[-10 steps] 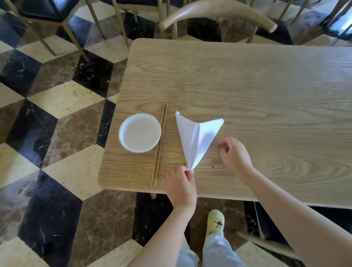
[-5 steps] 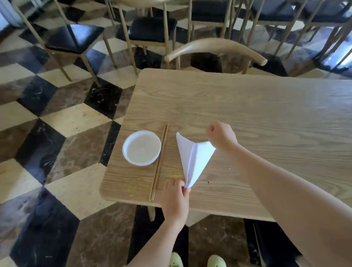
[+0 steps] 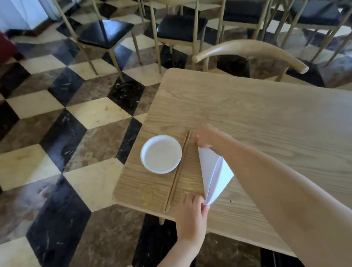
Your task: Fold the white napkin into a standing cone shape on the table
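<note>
The white napkin (image 3: 214,174) lies on the wooden table (image 3: 277,127) near its left end, folded into a narrow kite shape with a raised centre crease. Its point faces the near edge. My left hand (image 3: 192,214) pinches that near point between thumb and fingers. My right hand (image 3: 205,137) reaches across and holds the napkin's far left corner, next to the chopsticks' far tips. My right forearm crosses over the napkin's right side and hides part of it.
A small white dish (image 3: 161,154) and a pair of wooden chopsticks (image 3: 177,172) lie just left of the napkin. A curved-back chair (image 3: 246,51) stands at the table's far edge, more chairs behind it. The table's left edge drops to a checkered floor.
My right hand has moved from the napkin's right corner across to its far left corner. My left hand keeps its pinch on the near point. The view has tilted up.
</note>
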{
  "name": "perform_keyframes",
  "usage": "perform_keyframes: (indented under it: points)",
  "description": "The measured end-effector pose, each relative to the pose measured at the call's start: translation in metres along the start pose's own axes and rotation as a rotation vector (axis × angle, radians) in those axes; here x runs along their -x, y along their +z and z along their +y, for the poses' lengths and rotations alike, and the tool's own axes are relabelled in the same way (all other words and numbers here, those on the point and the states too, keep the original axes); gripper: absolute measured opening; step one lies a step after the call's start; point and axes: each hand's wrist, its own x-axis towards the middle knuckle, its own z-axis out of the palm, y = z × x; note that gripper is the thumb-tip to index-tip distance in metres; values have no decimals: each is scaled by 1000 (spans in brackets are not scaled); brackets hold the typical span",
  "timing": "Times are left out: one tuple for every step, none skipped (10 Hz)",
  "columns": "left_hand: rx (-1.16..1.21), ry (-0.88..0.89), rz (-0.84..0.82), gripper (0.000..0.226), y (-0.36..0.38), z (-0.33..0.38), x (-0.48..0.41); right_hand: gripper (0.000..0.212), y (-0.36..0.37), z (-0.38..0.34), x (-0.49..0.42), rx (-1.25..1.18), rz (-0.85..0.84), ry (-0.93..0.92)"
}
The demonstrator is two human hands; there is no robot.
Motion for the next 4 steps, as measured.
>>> perform_keyframes:
  points:
    - [-50, 12, 7, 26, 2, 2, 2, 25, 3, -8, -5, 223, -35, -109]
    - [-125, 17, -18, 28, 2, 7, 3, 23, 4, -10, -9, 256, 10, -101]
    - [-149, -11, -41, 26, 4, 10, 2, 21, 1, 2, -6, 243, 81, -242]
    - [-93, -69, -73, 18, -2, 15, 0, 27, -26, 14, 8, 170, 168, -176]
